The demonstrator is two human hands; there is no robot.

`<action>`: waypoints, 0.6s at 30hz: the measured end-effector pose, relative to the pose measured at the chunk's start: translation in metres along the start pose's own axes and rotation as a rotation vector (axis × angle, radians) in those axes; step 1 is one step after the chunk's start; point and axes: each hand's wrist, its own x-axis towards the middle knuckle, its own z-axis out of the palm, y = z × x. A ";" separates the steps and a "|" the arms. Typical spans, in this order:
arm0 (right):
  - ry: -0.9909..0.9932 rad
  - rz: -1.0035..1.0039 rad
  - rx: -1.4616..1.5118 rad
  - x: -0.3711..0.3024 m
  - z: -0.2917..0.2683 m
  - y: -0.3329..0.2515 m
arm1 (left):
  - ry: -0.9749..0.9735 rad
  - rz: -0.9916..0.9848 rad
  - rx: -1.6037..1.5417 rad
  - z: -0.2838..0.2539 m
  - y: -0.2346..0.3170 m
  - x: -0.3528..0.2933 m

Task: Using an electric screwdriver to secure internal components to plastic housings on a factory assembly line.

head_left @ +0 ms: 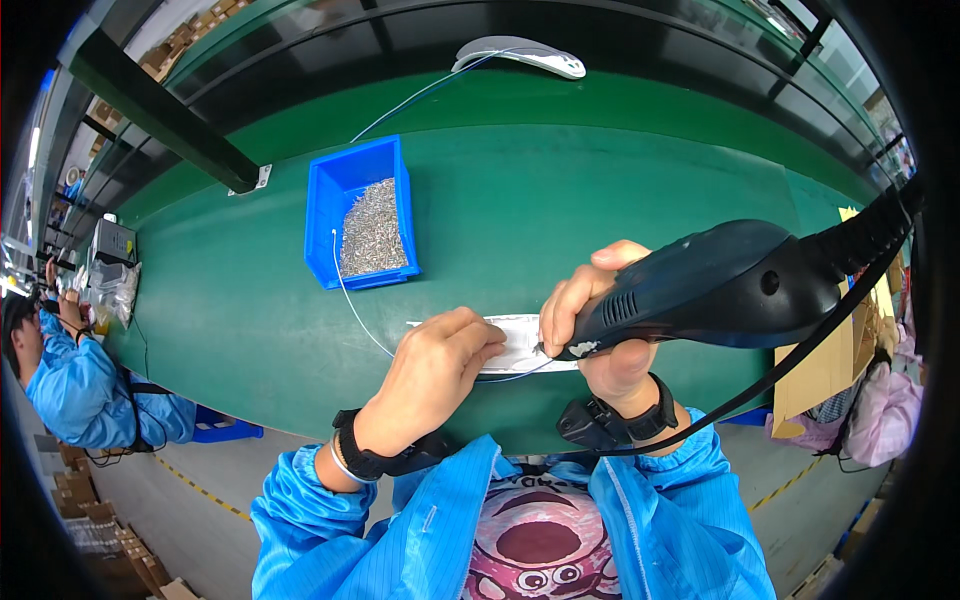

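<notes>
My right hand (595, 315) grips a bulky black electric screwdriver (715, 285), its body lying at a slant to the upper right. Its tip end reaches down to a long, narrow white plastic housing (520, 335) on the green bench. My left hand (430, 365) presses and holds the left part of that housing, fingers bent and close together. A thin cable (535, 371) runs along the housing's near edge. Beyond my left hand stands a blue bin (325, 215) with a heap of small metal screws (375, 230). A thin white wire (349, 300) curves from the bin toward my left hand.
A white curved housing (525, 53) with a cable sits on the back ledge. A ribbed black hose (860, 235) and a black cord (750, 400) trail right. Cardboard (800, 385) stands at the bench's right end. A person in blue (90, 390) sits far left. A dark green post (160, 110) rises back left.
</notes>
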 end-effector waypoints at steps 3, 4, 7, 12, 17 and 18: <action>0.004 0.009 0.022 -0.002 0.000 0.000 | 0.007 0.007 0.008 0.001 -0.001 0.000; 0.004 0.008 0.019 -0.002 -0.001 0.000 | 0.014 0.014 0.018 0.001 -0.001 0.001; 0.006 0.017 0.011 -0.003 0.000 -0.001 | 0.011 0.014 0.019 0.003 -0.002 0.001; 0.015 0.022 0.011 -0.004 -0.001 0.001 | 0.033 0.019 0.031 0.007 -0.003 0.000; 0.021 -0.039 0.024 -0.007 0.001 0.003 | 0.063 0.032 0.117 0.013 -0.007 -0.002; 0.018 -0.038 0.023 -0.007 -0.002 0.005 | 0.056 0.038 0.120 0.014 -0.008 -0.001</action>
